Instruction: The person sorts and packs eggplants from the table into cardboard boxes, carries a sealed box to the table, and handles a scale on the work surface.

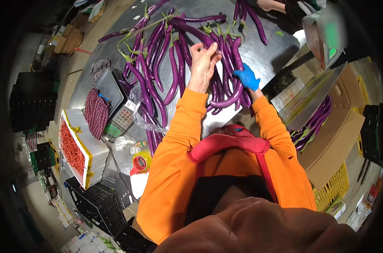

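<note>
Long purple eggplants [174,76] with green stems lie spread over the metal table. My bare left hand [204,61] is closed at the end of one thick eggplant [195,31], which slants in from the upper left; part of it is hidden by the fingers. In a blue glove, my right hand [247,78] grips a curved eggplant [238,55] from its right side. That eggplant's lower end [227,102] bends left below the glove. More eggplants [225,82] lie close together between my two hands.
To the left are a scale [120,120], a checked cloth [96,111], a white foam box [94,152] of red strips and a tape roll [141,161]. At right, a cardboard box [333,143] holds eggplants. Another person's hand [271,5] shows at the top.
</note>
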Available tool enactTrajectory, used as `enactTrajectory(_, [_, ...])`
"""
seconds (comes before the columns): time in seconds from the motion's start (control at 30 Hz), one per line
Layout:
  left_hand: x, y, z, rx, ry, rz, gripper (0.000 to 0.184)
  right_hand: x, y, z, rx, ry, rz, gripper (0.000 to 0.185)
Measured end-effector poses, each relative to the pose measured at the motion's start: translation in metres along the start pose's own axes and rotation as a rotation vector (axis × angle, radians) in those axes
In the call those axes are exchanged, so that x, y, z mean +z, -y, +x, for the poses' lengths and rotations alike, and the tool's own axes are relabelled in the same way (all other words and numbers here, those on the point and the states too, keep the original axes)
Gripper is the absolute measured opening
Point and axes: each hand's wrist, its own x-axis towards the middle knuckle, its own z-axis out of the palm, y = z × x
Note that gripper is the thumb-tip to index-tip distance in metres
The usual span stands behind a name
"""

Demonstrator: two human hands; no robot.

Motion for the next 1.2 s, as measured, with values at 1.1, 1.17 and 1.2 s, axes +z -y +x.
enactTrajectory(1.1, [-0.034, 0.035, 0.115, -0.124, -0.036, 0.328, 0.027, 0.003, -0.015, 0.011, -0.084, -0.029, 0.045, 0.047])
enactTrajectory(1.17, [-0.046, 0.023, 0.115, -0.208, 0.130, 0.046, 0.027, 0.004, -0.018, 0.010, -0.057, -0.034, -0.003, 0.045])
enactTrajectory(1.2, [-0.050, 0.012, 0.107, -0.245, 0.279, -0.193, 0.029, 0.004, -0.018, 0.007, -0.052, -0.033, -0.001, 0.045])
